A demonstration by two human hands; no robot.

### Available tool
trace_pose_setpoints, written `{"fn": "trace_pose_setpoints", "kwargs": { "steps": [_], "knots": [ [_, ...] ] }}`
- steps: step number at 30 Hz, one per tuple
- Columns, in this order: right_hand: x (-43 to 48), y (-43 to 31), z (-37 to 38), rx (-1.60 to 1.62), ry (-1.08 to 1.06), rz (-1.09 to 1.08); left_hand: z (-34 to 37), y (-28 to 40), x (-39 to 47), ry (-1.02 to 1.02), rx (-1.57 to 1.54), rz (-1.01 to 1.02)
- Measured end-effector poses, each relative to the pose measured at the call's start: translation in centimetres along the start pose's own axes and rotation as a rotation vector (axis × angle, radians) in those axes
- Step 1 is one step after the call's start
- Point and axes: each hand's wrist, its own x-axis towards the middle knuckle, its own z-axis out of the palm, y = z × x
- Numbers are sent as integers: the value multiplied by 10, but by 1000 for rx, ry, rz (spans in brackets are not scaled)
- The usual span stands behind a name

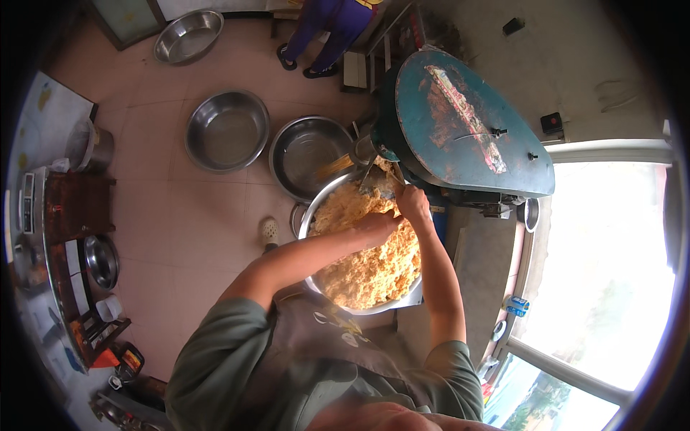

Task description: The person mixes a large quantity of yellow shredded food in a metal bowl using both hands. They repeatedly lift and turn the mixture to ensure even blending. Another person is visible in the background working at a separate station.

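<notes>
A large steel basin (304, 222) heaped with a crumbly yellowish mixture (372, 275) sits before me, under the outlet of a green machine (469, 124). My right hand (414, 203) is closed around the handle of a metal scoop or scraper (372, 182), whose blade lies at the mixture's far edge, below the outlet. Over the heap, my left hand (380, 227) has its fingers curled close to my right wrist. Whether they grip the tool's lower end or touch the mixture is hidden.
A steel basin (310, 151) with a yellowish bundle (334, 166) leaning over it adjoins mine; another basin (227, 132) stands left of it. Farther off are a third basin (188, 37) and a person (329, 32). A wooden table (75, 204) lines the left side; windows (598, 258) are at right.
</notes>
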Motion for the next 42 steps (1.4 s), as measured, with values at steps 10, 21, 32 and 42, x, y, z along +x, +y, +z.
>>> {"fn": "trace_pose_setpoints", "kwargs": {
  "steps": [10,21,32,42],
  "knots": [
    [-3,-2,-8,101,-53,-133,-3,0,-5,149,-93,5],
    [15,-3,4,148,-35,-236,7,-5,-14,297,-404,-154],
    [5,67,23,93,-50,-230,10,-16,28,425,-194,-243],
    [-51,48,-44,194,94,-229,-4,-91,72,423,-63,-206]
  ]
}}
